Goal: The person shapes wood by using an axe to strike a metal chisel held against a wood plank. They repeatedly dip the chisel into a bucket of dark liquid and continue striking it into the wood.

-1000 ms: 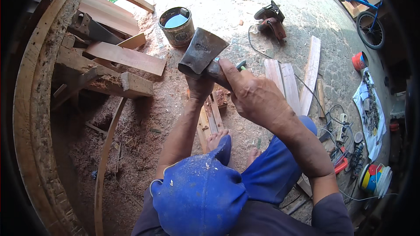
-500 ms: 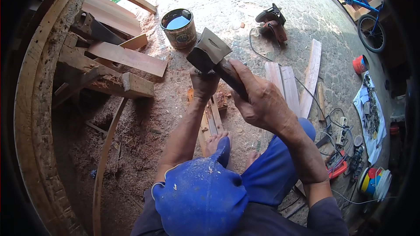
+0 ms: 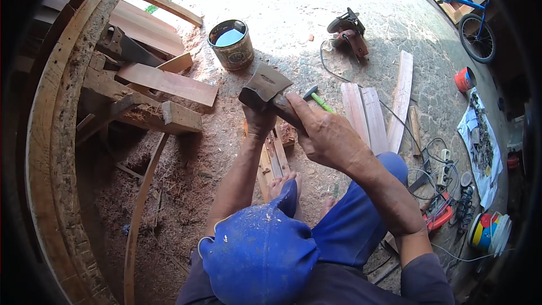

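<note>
Brought axe [image 3: 268, 82] nearer blue cap [image 3: 259, 254] since half a second ago, uncovering green-handled hammer [image 3: 322, 103] on floor [image 3: 293, 28]. Held midair, between bucket [image 3: 234, 55] and cap. Long axis: along handle [image 3: 289, 112], running upper left (head) to lower right. Cutting edge pointing up-frame, away from cap; butt toward cap. Right grip [image 3: 327, 133] wrapped snugly round handle. Left grip [image 3: 259, 122] just below head, fingers hidden: can't tell closure or hold.
</note>
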### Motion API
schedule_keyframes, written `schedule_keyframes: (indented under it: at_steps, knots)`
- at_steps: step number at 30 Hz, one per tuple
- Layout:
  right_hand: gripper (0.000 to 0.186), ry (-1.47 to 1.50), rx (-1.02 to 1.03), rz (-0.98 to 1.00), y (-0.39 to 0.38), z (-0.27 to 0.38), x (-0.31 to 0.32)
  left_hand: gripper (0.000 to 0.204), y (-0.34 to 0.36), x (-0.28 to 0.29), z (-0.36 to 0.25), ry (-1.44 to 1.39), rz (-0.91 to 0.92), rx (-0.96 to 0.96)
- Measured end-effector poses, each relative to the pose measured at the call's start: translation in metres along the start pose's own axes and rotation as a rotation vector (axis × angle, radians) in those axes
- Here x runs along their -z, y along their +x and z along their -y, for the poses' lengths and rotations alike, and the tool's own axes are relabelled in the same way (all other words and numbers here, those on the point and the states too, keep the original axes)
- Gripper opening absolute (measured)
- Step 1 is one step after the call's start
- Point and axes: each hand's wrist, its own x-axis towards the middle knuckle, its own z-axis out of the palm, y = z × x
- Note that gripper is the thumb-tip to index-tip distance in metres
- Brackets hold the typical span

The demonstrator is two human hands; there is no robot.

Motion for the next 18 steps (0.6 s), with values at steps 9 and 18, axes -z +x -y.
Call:
schedule_keyframes:
  at_steps: [9, 18]
  knots:
    - [0.065, 0.258, 0.272, -0.570, 0.032, 0.046, 0.088, 0.018, -0.004, 0.005, 0.010, -0.197, 0.008, 0.281]
    - [0.064, 0.062, -0.080, 0.101, -0.006, 0.009, 0.006, 0.025, -0.019, 0.007, -0.011, 0.103, 0.036, -0.014]
